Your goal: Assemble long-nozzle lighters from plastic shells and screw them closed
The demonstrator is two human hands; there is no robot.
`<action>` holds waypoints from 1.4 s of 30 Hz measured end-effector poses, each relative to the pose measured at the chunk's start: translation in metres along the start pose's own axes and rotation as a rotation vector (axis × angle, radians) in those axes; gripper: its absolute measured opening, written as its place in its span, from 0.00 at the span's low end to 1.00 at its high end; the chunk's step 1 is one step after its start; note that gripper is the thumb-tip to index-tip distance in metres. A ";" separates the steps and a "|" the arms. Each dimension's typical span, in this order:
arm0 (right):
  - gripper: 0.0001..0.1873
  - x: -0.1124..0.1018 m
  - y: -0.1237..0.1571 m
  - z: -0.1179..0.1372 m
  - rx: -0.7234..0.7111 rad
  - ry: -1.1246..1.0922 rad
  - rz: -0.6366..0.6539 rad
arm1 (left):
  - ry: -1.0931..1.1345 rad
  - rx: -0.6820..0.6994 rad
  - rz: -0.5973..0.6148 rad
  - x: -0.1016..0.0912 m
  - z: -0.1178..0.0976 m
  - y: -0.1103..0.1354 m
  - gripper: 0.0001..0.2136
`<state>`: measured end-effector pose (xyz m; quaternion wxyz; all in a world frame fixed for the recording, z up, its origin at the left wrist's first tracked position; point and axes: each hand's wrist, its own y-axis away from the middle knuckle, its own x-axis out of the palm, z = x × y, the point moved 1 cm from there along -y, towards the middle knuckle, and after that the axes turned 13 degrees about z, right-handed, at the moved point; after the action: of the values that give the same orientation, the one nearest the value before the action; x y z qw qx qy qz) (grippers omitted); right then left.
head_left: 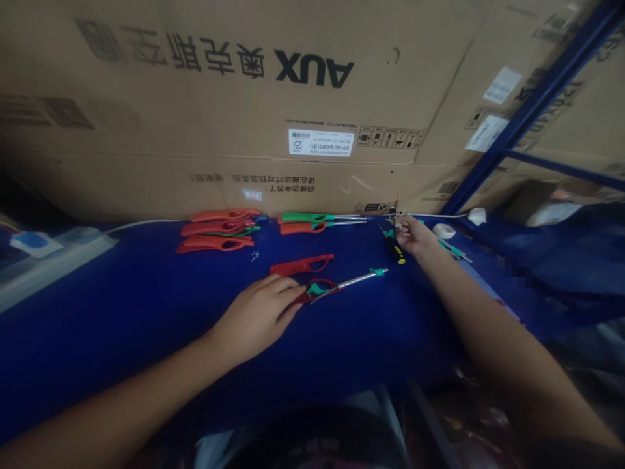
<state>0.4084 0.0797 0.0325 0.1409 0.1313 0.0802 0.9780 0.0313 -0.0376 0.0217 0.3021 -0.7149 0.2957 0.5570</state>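
Along a blue-covered bench (122,306), apparently finished red and green long-nosed lighters (219,229) line the far edge as the left hand (256,319) lies flat on a red-handled steel-tubed lighter (325,288) and the right hand (415,236) pinches narrowly on a tiny unclear part.

Red and teal on blue
My lighter (354,281) is red with a teal tip; the counter (122,332) is deep blue.

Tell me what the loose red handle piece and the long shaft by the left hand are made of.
The red handle piece looks like moulded plastic, judging by its even colour and soft sheen. The shaft looks like metal, perhaps steel, from its bright, narrow highlight.
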 end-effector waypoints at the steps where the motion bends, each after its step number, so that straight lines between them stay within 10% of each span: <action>1: 0.20 0.002 0.002 0.001 0.004 0.016 0.014 | 0.002 0.001 -0.002 0.000 0.000 0.000 0.12; 8: 0.03 0.039 0.039 0.006 -0.062 0.102 0.205 | 0.046 0.004 -0.011 0.005 0.001 -0.001 0.13; 18: 0.25 0.122 0.131 -0.041 0.106 0.309 1.003 | 0.061 0.138 -0.376 -0.008 -0.010 -0.001 0.12; 37: 0.15 0.116 0.142 -0.059 0.231 0.078 1.078 | 0.305 0.260 -0.388 -0.008 -0.010 0.001 0.08; 42: 0.14 0.117 0.142 -0.060 0.060 0.224 1.043 | 0.263 0.155 -0.315 -0.005 -0.006 -0.001 0.08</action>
<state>0.2470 -0.0275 0.0301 -0.3772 0.0527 0.0469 0.9234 0.0342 -0.0411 0.0279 0.3980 -0.7934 0.2592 0.3807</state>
